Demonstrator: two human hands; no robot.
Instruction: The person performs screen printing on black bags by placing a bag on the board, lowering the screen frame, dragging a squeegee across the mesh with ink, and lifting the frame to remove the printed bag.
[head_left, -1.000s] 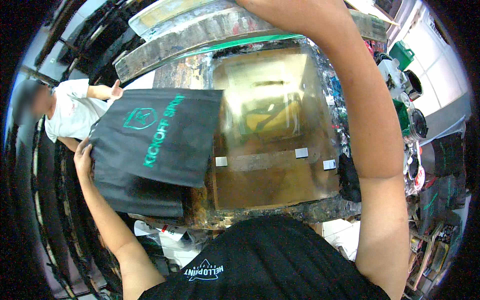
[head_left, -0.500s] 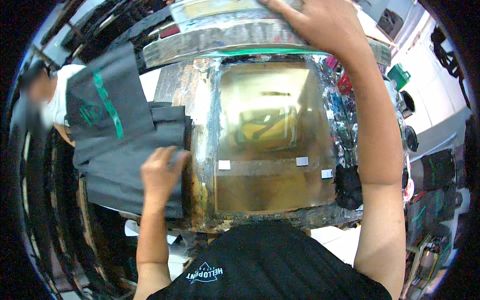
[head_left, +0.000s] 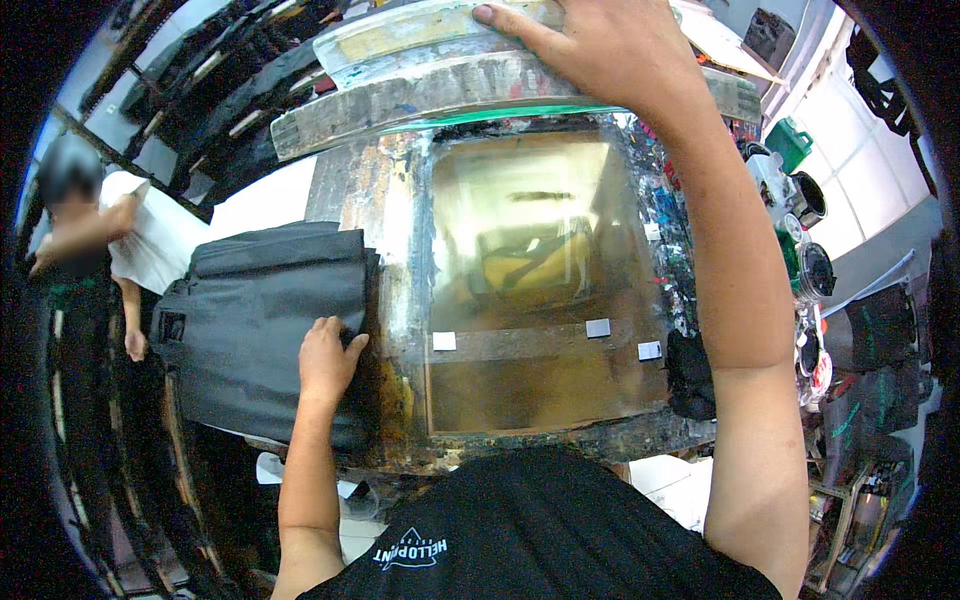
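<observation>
At the left of the table lies a stack of flat black fabric pieces (head_left: 265,290), with folded-looking edges along its right side. My left hand (head_left: 330,355) rests on the stack near its right edge, fingers together, thumb apart, nothing visible in it. At the far side a tilted screen-printing frame (head_left: 400,100) with a paint-stained wooden edge is raised. My right hand (head_left: 625,50) is on that frame, its thumb along the top part; its other fingers are partly cut off by the picture's upper edge. A glossy brownish printing board (head_left: 530,380) lies before me.
Small white tabs (head_left: 444,341) sit on the board. A black rag (head_left: 690,375) lies by its right edge. Open cans (head_left: 815,270) and a green container (head_left: 790,145) stand at the right. Another person (head_left: 150,225) stands at the left, near racks with dark pieces (head_left: 110,420).
The black piece with green print over the stack has gone from there. The other person's arms have moved. My left hand has settled slightly lower on the stack; my right stays on the frame.
</observation>
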